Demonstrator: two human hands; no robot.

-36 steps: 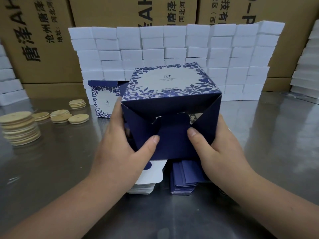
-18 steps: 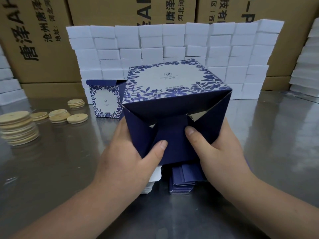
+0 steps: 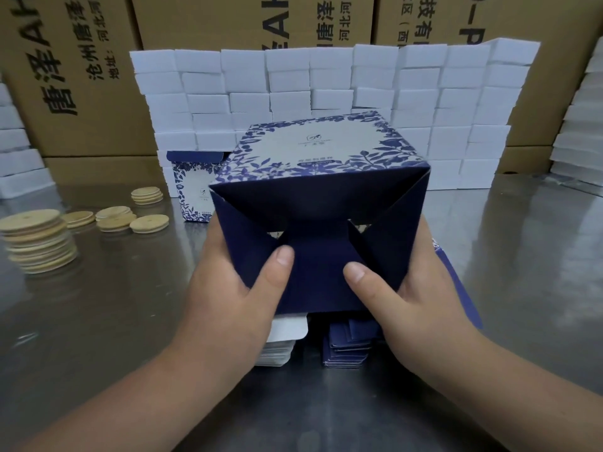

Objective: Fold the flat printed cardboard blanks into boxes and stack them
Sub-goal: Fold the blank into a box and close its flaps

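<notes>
Wooden discs [image 3: 36,239] sit stacked on the steel table [image 3: 98,321]; white blocks [image 3: 417,76] front brown cartons [image 3: 208,17].

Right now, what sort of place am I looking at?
Probably a packing workshop: big shipping cartons line the back, white blocks form a wall on the steel table, and the left hand and right hand hold a half-folded floral box above flat blanks.
</notes>
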